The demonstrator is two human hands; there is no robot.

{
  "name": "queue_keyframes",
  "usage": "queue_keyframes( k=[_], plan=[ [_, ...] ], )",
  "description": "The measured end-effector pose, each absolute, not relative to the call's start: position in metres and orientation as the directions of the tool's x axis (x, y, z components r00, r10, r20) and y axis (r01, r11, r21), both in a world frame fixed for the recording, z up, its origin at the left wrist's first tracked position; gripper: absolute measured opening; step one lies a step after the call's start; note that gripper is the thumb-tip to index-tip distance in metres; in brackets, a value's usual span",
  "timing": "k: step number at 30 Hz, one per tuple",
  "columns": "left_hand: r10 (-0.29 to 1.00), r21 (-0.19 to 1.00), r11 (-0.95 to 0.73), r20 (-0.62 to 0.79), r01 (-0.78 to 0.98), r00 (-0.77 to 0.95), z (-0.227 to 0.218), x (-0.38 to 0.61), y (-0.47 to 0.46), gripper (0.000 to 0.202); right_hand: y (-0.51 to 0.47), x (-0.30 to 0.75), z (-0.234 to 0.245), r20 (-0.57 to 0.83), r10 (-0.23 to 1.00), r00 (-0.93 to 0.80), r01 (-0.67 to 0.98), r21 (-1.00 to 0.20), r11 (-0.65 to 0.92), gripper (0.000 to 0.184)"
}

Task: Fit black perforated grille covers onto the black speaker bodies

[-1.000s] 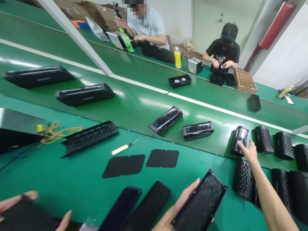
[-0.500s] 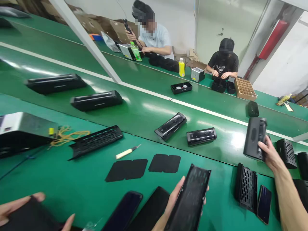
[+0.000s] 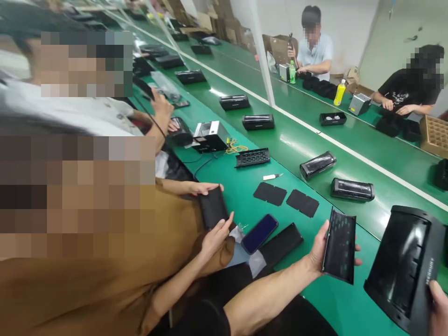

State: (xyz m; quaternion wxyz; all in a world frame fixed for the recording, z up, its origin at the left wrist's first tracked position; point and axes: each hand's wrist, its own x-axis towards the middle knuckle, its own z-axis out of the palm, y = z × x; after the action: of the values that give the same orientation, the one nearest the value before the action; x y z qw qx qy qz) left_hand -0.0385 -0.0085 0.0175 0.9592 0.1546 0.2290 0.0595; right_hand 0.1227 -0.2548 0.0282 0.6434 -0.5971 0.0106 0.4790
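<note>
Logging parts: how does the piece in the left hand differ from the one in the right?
The grille panel in the left hand is a thin perforated sheet; the housing in the right hand is a thick, solid, glossy shell. The grille panel looks smaller than the housing. Both are black and curved.

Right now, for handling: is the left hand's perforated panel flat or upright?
Upright: the left hand grips the perforated panel on edge above the table.
</note>
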Motion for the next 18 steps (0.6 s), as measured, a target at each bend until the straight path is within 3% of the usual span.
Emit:
queue_keyframes(
  k=[2, 4, 6, 8, 11, 14, 18],
  plan=[
    [0.125, 0.255, 0.966, -0.366, -0.03, 0.922, 0.003, -0.03, -0.019, 0.087, -0.244, 0.127, 0.055, -0.598, 0.485, 0.638, -0.498, -0.801, -0.333, 0.097],
    [0.139, 0.201, 0.977, -0.356, -0.07, 0.924, -0.011, -0.015, -0.031, 0.09, -0.22, 0.122, 0.086, -0.494, 0.41, 0.767, -0.238, -0.812, -0.532, 0.106],
    [0.167, 0.164, 0.979, -0.3, -0.122, 0.939, -0.02, 0.002, -0.042, 0.09, -0.193, 0.11, 0.111, -0.359, 0.442, 0.822, 0.028, -0.75, -0.661, 0.111],
    [0.219, 0.142, 0.971, -0.195, -0.193, 0.956, -0.022, 0.017, -0.051, 0.088, -0.172, 0.1, 0.126, -0.304, 0.476, 0.825, 0.18, -0.659, -0.731, 0.115],
    [0.274, 0.152, 0.954, -0.078, -0.26, 0.959, -0.017, 0.032, -0.06, 0.089, -0.154, 0.095, 0.136, -0.304, 0.491, 0.817, 0.28, -0.534, -0.798, 0.121],
    [0.295, 0.185, 0.942, -0.056, -0.28, 0.954, -0.008, 0.04, -0.063, 0.094, -0.147, 0.097, 0.139, -0.287, 0.491, 0.822, 0.338, -0.447, -0.828, 0.124],
    [0.436, 0.188, 0.888, -0.047, -0.421, 0.899, 0.004, 0.044, -0.058, 0.091, -0.141, 0.102, 0.135, -0.277, 0.497, 0.823, 0.372, -0.398, -0.839, 0.127]
  ],
)
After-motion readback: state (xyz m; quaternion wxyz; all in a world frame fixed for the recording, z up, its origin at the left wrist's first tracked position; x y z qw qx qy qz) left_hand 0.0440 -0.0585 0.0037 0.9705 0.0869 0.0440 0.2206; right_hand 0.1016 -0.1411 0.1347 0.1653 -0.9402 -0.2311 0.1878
